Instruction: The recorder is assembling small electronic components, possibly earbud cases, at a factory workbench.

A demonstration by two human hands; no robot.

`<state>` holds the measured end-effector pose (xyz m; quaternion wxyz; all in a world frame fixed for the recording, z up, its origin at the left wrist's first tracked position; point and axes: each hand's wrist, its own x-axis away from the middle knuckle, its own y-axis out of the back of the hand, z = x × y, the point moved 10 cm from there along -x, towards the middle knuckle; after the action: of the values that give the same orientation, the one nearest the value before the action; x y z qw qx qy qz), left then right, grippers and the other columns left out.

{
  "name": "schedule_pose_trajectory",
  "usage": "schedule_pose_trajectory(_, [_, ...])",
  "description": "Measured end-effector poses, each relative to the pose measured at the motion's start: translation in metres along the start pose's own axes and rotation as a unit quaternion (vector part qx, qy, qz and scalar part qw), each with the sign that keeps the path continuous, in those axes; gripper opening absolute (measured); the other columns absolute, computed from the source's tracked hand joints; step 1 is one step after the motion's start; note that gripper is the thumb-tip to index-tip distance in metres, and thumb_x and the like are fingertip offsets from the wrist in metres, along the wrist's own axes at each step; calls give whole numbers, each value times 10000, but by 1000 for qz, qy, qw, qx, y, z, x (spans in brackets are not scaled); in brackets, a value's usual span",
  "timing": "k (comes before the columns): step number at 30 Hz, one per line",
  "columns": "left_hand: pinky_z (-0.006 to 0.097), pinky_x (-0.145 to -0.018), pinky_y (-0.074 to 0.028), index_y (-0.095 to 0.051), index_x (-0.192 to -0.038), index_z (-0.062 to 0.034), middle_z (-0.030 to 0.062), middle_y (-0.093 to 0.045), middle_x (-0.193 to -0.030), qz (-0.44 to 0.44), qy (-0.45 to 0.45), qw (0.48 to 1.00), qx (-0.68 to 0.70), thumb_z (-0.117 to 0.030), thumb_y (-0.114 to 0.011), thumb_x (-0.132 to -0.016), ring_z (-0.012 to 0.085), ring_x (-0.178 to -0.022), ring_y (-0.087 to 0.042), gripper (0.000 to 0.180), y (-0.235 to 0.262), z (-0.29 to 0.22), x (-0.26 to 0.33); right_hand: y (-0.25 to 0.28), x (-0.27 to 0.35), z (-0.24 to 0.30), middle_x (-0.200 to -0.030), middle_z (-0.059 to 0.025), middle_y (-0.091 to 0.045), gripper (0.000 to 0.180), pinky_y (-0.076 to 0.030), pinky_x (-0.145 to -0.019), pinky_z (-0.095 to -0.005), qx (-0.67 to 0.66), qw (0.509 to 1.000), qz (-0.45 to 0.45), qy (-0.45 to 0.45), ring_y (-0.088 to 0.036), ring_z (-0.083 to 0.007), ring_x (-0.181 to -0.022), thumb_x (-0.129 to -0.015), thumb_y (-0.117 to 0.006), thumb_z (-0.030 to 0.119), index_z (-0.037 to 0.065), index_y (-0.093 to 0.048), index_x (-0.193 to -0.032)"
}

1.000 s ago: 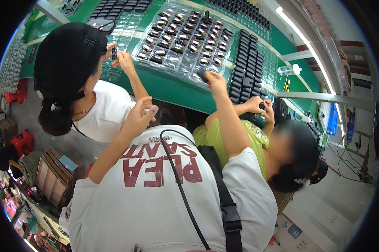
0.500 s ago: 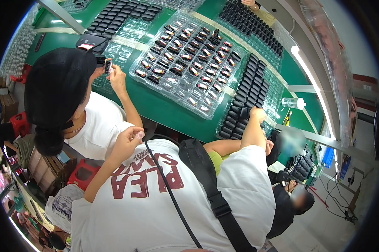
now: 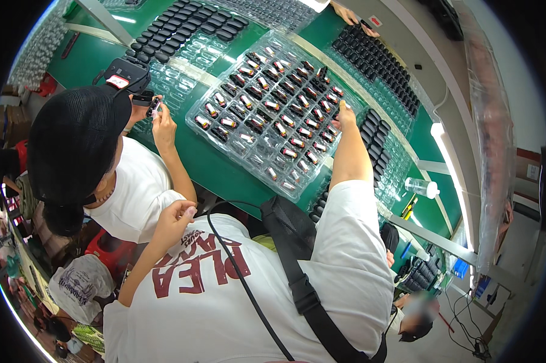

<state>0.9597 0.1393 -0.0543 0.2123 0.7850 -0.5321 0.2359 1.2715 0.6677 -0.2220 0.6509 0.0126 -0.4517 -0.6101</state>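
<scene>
From the head view, the right hand (image 3: pixel 346 115) reaches out to the far edge of a clear tray (image 3: pixel 272 115) on the green table (image 3: pixel 194 160), fingertips pinched narrow on a small part (image 3: pixel 336 112) in one of its pockets. The left hand (image 3: pixel 175 219) is drawn back near the chest, fingers loosely curled, holding nothing that can be seen. A co-worker in a black cap (image 3: pixel 73 142) sits just to the left, both hands raised over a small dark piece (image 3: pixel 154 107). Black trays (image 3: pixel 377 60) lie beyond.

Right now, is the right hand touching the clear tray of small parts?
Touching: head view shows the right hand with fingertips resting on the far edge of the clear tray.
</scene>
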Motion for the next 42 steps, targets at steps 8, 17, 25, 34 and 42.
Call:
schedule_pose_trajectory(8, [225, -661, -455, -586, -1040, 20, 33, -605, -830, 18, 9, 999, -34, -215, -562, -912, 95, -734, -571, 269, -6, -4, -8, 68, 23, 8, -842, -148, -683, 402, -511, -692, -382, 165, 961, -195, 102, -672, -278, -785, -870, -559, 409, 20, -654, -901])
schedule_pose_trajectory(17, [205, -601, -438, -600, -1001, 6, 41, -625, -837, 75, -79, 993, 42, -201, -556, -919, 77, -685, -556, 227, -14, -35, -25, 60, 219, 80, -773, -139, -634, 107, -485, -644, -368, 111, 872, -169, 446, -619, -294, -684, -805, -616, 129, 49, -623, -876])
schedule_pose_trajectory(25, [329, -731, -509, -503, -1195, -9, 172, -591, -1073, 222, 58, 927, 296, -718, -236, -864, 242, -901, -619, 827, -44, -67, -24, -51, 491, 118, -803, -111, -609, 82, -488, -609, -345, 132, 774, 51, 617, -607, -282, -699, -791, -624, 37, 40, -623, -873])
schedule_pose_trajectory(34, [272, -441, -428, -552, -963, -37, 144, -608, -732, 341, 135, 882, 296, -692, -187, -888, 204, -508, -566, 753, -31, -29, 22, -119, 594, 84, -871, -82, -622, 107, -496, -610, -355, 156, 735, 112, 650, -619, -277, -723, -775, -638, 48, 68, -615, -877])
schedule_pose_trajectory(42, [267, -429, -415, -561, -966, -35, 130, -592, -711, 237, 77, 901, 356, -675, -168, -900, 195, -488, -532, 754, -1, -34, 16, -143, 587, 86, -954, -94, -635, 91, -502, -633, -346, 108, 756, 155, 626, -634, -273, -736, -814, -615, 33, 60, -613, -901])
